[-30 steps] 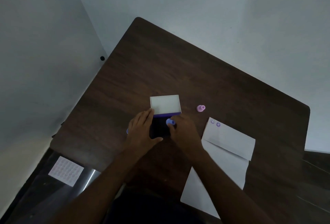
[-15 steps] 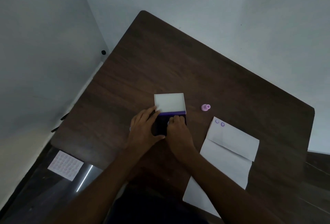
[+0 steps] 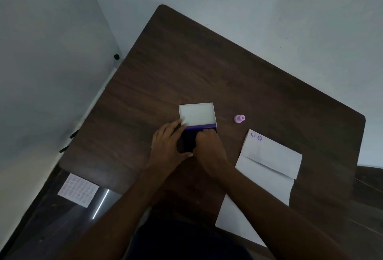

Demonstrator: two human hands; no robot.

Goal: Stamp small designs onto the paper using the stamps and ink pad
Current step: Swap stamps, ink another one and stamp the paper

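The ink pad (image 3: 187, 139) lies open near the middle of the dark wooden counter (image 3: 207, 68), its white lid (image 3: 196, 114) folded back on the far side. The left hand (image 3: 167, 147) rests flat along the pad's left edge, fingers spread and pressing rather than clamped, which looks like steadying. The right hand (image 3: 209, 145) is bunched over the right part of the dark pad, fingers curled together and pointing down. They probably pinch a small stamp against the ink, but the stamp itself is hidden under the hand, so I cannot tell for certain.

To the right, well apart from the pad, the paper (image 3: 269, 156) lies on the counter with its top part folded over. 2 small purple designs (image 3: 256, 136) sit side by side in its far left corner; the rest of the sheet is blank. A pink stamp (image 3: 239, 118) lies on the counter between the lid and the paper, touching neither.

Judged from this, the task is at an early stage: 2 prints done, a 3rd apparently being inked, and most of the sheet left to fill. The inked stamp would have to travel right to the paper, beside the existing marks.
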